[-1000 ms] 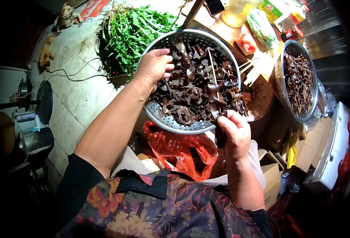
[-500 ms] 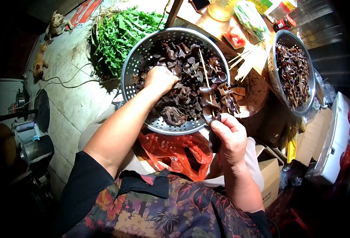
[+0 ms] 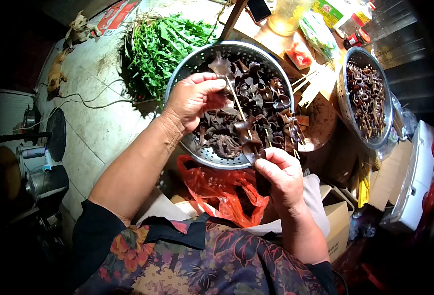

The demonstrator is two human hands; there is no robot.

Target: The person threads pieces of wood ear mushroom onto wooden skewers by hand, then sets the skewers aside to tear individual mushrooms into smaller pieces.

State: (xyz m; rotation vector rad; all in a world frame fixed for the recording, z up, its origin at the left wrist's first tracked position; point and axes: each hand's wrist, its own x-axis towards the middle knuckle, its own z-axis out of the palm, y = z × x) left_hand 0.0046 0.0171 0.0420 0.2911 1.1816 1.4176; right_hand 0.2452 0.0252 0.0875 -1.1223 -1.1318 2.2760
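My left hand pinches a dark piece of wood ear mushroom at the upper tip of a bamboo skewer. Lower on that skewer, several wood ear pieces are threaded close together, and my right hand grips its bottom end among them. Both hands are over a metal colander heaped with loose wood ear. Filled skewers of wood ear lean at the colander's right rim, beside my right hand.
A second colander at right holds many filled skewers. Bare bamboo skewers lie on a wooden table near a jar. Leafy greens lie on the floor at left. Below the colander is a red plastic bag; a dog lies farther left.
My left hand has risen out of the heap with a wood ear piece and brought it to the skewer's tip. My right hand still holds the skewer, now tilted more to the left.
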